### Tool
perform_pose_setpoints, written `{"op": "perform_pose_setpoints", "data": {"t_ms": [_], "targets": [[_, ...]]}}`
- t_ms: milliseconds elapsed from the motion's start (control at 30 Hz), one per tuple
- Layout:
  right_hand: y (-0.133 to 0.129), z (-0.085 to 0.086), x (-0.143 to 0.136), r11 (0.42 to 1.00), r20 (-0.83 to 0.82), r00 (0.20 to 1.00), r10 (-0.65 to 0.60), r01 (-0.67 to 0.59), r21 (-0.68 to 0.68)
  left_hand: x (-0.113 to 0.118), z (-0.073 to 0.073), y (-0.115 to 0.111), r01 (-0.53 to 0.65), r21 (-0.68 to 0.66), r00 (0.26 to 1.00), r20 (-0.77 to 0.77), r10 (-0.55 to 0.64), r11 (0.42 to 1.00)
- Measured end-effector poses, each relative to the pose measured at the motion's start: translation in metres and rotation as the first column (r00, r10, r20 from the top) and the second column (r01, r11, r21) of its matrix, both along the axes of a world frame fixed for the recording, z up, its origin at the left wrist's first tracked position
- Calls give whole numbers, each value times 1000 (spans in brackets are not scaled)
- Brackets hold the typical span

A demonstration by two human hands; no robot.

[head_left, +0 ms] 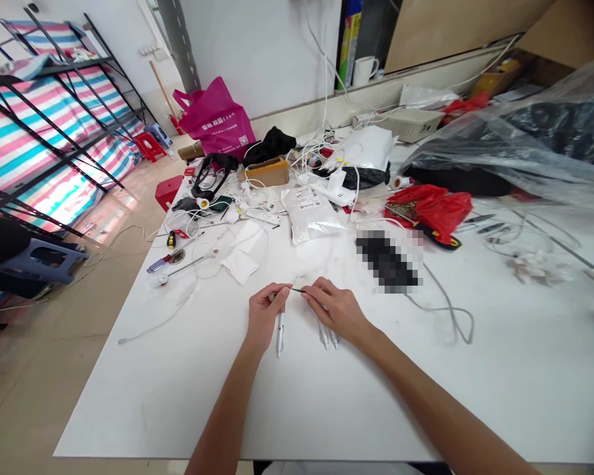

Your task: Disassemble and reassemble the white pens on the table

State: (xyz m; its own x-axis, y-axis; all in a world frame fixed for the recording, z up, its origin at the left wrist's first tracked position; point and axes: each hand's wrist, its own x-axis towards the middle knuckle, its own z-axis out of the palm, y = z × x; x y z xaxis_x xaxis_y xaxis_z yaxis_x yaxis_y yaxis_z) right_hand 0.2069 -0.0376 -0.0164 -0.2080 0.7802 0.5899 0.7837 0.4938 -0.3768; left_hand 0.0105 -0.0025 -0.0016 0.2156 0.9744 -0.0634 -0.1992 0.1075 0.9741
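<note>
Over the middle of the white table, my left hand and my right hand face each other. A thin dark rod, which looks like a pen refill, spans the gap between their fingertips. Both hands are closed in a pinch on its ends. A white pen sticks out below my left hand; whether the hand grips it or it lies on the table, I cannot tell. Beneath my right hand lie two more white pens, their upper parts hidden by it.
Beyond my hands are a white plastic package, crumpled white paper and tangled white cables. Screwdrivers lie to the left. A blurred-out dark object, a grey cable and a red plastic bag are to the right.
</note>
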Motion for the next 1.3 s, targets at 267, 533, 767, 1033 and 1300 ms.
{"op": "perform_pose_setpoints", "data": {"t_ms": [267, 533, 767, 1033, 1300], "targets": [[-1, -4, -2, 999, 21, 1000, -16, 17, -28, 4, 1, -5, 28, 106, 986, -167, -10, 994], [0, 0, 2, 997, -67, 997, -36, 32, -70, 0, 5, 1, -162, -1, 981, 105, 161, 987], [1, 4, 5, 993, -156, 986, -51, 34, -110, -7, 11, 7, -202, -93, 947, 235, 219, 975], [0, 2, 2, 997, -109, 994, -23, 14, -79, 0, 9, 2, -159, -104, 962, 208, 178, 982], [1, 3, 3, 996, -105, 994, -28, 18, -88, 2, 8, 1, -162, -71, 971, 168, 172, 984]]}}
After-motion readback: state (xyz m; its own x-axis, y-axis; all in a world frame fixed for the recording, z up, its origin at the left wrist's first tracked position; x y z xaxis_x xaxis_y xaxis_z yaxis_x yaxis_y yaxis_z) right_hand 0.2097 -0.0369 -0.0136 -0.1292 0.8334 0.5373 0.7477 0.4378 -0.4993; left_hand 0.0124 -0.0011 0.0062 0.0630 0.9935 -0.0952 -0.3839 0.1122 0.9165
